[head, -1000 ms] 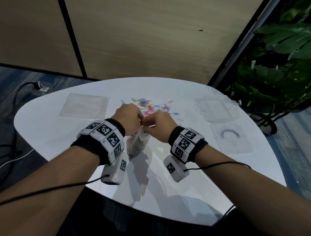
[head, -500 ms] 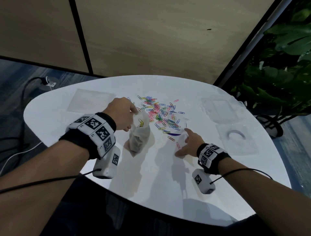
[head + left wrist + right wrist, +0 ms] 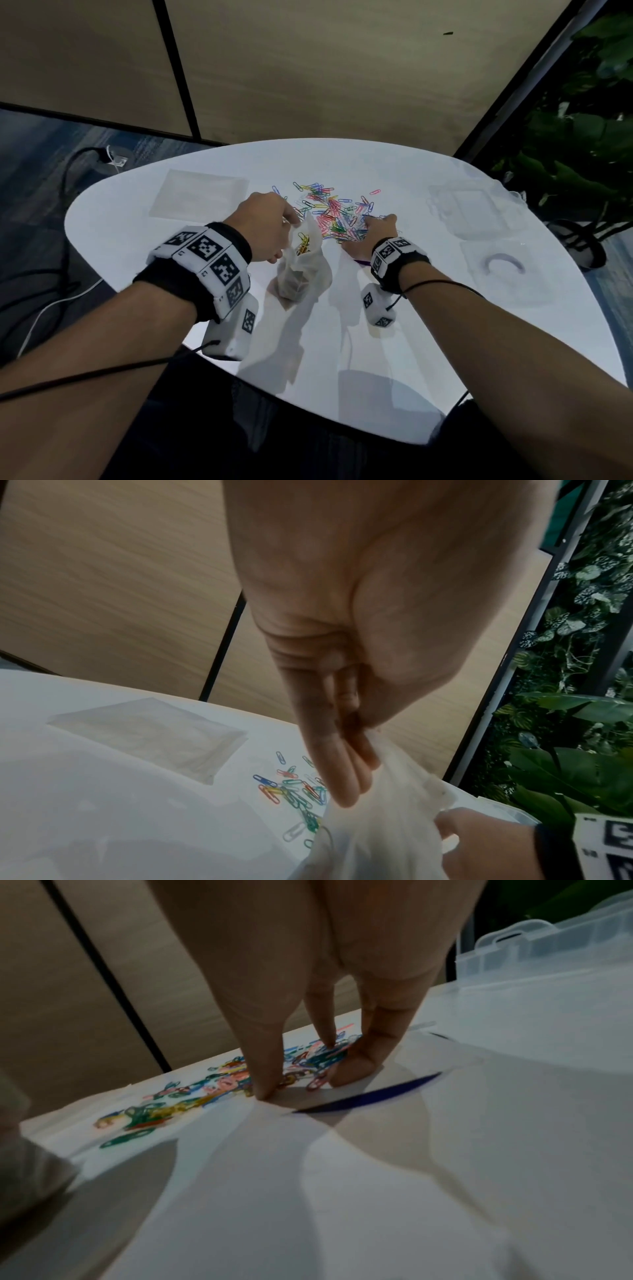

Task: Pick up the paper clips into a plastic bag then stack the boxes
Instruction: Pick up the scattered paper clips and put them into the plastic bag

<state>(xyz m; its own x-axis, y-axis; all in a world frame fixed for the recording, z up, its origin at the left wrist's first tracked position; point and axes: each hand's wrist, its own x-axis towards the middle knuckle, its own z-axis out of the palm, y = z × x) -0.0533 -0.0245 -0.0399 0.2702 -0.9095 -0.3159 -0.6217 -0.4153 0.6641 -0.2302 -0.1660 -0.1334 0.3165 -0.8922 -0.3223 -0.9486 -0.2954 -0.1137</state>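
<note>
A pile of coloured paper clips (image 3: 335,212) lies on the white table (image 3: 394,359). My left hand (image 3: 263,222) pinches the rim of a small clear plastic bag (image 3: 301,270), which hangs open with several clips inside. In the left wrist view the fingers (image 3: 342,777) grip the bag's edge (image 3: 377,831). My right hand (image 3: 373,229) rests on the near right side of the pile. Its thumb and fingertips (image 3: 267,1088) press down among the clips (image 3: 192,1096), straight and spread. Two clear boxes (image 3: 469,209) (image 3: 500,270) sit apart at the right.
A flat stack of spare plastic bags (image 3: 198,197) lies at the far left of the table. A dark blue curved strip (image 3: 369,1093) lies just under my right hand. Plants stand off the table's right, cables on the floor at left.
My right hand left the bag's mouth, swung right and came down on the clip pile. My left hand kept hold of the bag, which now hangs open.
</note>
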